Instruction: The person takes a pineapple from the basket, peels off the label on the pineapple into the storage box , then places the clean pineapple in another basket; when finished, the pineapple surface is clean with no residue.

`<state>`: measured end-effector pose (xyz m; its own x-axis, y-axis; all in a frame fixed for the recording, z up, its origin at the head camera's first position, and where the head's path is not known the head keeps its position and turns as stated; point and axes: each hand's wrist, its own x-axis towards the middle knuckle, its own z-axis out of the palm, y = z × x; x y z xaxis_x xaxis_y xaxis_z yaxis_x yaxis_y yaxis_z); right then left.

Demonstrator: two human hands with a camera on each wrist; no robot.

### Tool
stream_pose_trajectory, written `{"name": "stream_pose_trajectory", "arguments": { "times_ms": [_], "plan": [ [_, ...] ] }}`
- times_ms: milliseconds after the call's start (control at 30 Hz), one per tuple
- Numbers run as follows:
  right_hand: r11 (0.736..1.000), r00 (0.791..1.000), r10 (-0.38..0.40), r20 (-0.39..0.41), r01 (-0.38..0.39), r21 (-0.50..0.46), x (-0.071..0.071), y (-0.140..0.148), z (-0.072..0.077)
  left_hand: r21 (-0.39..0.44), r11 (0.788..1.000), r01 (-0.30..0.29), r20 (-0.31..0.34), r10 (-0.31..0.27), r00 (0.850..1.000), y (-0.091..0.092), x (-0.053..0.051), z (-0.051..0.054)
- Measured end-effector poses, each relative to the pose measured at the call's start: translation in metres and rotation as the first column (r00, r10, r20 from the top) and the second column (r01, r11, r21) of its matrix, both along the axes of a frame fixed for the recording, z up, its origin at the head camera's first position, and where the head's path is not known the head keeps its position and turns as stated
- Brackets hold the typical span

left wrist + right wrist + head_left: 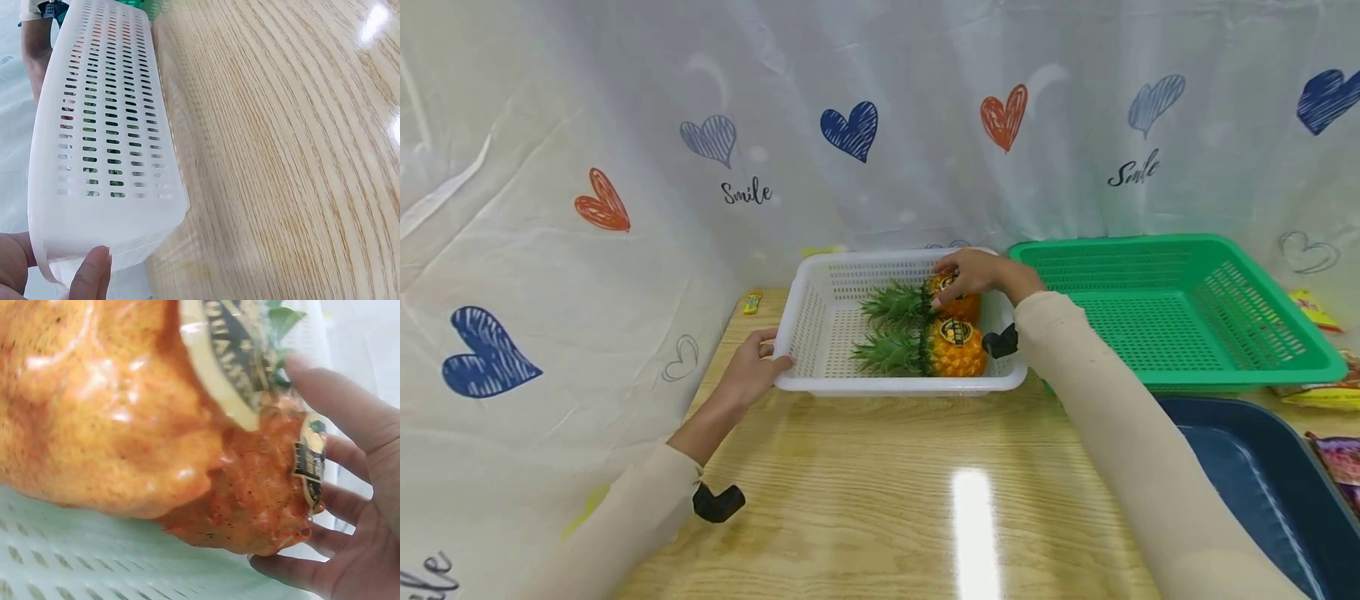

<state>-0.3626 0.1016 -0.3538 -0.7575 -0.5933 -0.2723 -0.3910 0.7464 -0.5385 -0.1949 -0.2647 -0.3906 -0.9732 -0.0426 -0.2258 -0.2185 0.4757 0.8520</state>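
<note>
Two pineapples with green leaf crowns lie side by side in the white basket [786,333], crowns pointing left. My right hand [981,275] curls its fingers round the far pineapple [967,309]; in the right wrist view the hand [356,506] has thumb and fingers about that fruit [256,487], beyond the near pineapple [94,412]. The near pineapple [958,358] bears a black and gold label. With my left hand [748,371] I grip the basket's left end; the left wrist view shows fingers [92,275] at the corner of the basket [106,219].
A green basket [1150,379] stands directly right of the white one. In front of it is a dark blue tray [1240,417], partly behind my right sleeve. Snack packets [1341,454] lie at the right edge. A small yellow packet [752,303] lies at the back left, near the patterned curtain.
</note>
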Motion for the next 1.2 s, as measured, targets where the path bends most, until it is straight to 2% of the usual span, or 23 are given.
{"name": "stream_pose_trajectory", "arguments": {
  "times_ms": [433,667,1200],
  "plan": [
    [0.996,0.999,0.040,0.003,-0.040,0.073,0.0016,-0.0046,-0.0026,-0.022,1.000,0.000,0.002,0.000,1.000,0.0017,-0.0002,-0.0003],
    [0.997,0.999,0.034,0.010,-0.034,0.073,0.0012,-0.0032,-0.0040,-0.015,1.000,-0.002,0.000,0.002,1.000,0.0026,0.0026,0.0040],
    [0.995,1.000,0.001,0.006,-0.002,0.104,-0.0015,-0.0026,-0.0039,-0.015,1.000,-0.001,0.007,0.001,1.000,0.0017,-0.0002,0.0001]
  ]
}}
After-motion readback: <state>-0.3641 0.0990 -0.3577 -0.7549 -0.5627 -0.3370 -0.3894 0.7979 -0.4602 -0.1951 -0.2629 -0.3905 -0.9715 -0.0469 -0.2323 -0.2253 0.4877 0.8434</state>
